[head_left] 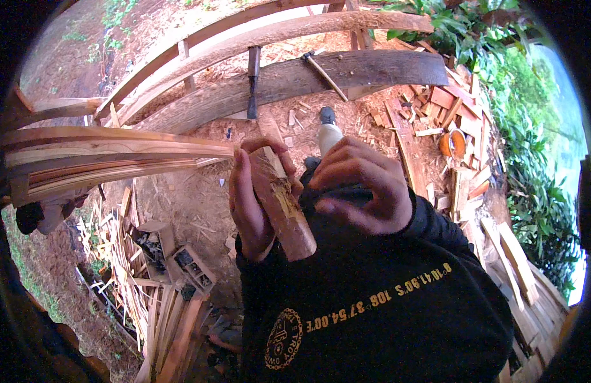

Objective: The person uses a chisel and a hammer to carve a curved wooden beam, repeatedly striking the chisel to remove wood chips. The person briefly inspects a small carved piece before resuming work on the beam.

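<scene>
A short, thick block of wood (282, 207), its surface rough and chipped along one side, stands tilted in front of my chest. My left hand (249, 201) is wrapped round it, thumb on the near left side and fingers behind. Just right of the block, my right hand (365, 185) hovers apart from it. Its fingers are loosely bent, with a gap between them and the thumb, and nothing shows in them. On the plank bench (385, 69) ahead lie a chisel (252, 83) and a hammer (325, 76) with a pale wooden handle.
Long boards (116, 147) reach in from the left, ending near my left hand. Wooden boxes (193, 268) of small items sit at lower left beside stacked strips (120, 249). Offcuts (445, 105) and an orange container (453, 144) lie at right. Shavings cover the ground.
</scene>
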The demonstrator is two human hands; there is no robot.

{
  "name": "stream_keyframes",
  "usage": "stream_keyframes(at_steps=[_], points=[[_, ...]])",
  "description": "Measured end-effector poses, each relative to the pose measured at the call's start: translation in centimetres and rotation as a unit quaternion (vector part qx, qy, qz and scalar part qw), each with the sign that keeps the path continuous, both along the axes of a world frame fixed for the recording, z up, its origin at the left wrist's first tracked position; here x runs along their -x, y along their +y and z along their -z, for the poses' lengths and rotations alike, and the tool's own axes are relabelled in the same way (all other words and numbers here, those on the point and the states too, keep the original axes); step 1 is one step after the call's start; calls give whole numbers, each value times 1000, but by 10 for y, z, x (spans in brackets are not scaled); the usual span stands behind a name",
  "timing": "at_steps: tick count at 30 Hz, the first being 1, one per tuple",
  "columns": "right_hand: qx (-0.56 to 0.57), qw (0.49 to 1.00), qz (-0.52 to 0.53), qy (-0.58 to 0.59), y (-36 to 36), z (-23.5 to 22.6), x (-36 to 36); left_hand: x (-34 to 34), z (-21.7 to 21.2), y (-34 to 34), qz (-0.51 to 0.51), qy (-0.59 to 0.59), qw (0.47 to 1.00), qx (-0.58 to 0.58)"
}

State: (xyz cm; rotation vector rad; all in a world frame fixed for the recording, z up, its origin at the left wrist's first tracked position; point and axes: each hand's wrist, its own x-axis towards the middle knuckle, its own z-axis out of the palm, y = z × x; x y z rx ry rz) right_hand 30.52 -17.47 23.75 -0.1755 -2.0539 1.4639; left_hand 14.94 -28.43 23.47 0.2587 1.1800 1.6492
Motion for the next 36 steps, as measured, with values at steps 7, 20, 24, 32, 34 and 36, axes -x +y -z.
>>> stream_keyframes(at_steps=[7,20,24,32,34,36], points=[[93,994,40,-38,-4,-2,22,1,8,5,51,85,995,21],[-17,980,75,-183,2,48,12,-12,35,8,92,-99,991,6],[-123,978,101,-135,8,82,10,-12,37,9,103,-50,993,-21],[151,965,7,-213,16,53,17,-10,36,12,11,14,999,33],[212,956,-2,-204,14,47,18,-12,32,10,-6,49,999,15],[244,956,5,-165,8,45,18,-15,40,6,-28,142,989,-27]])
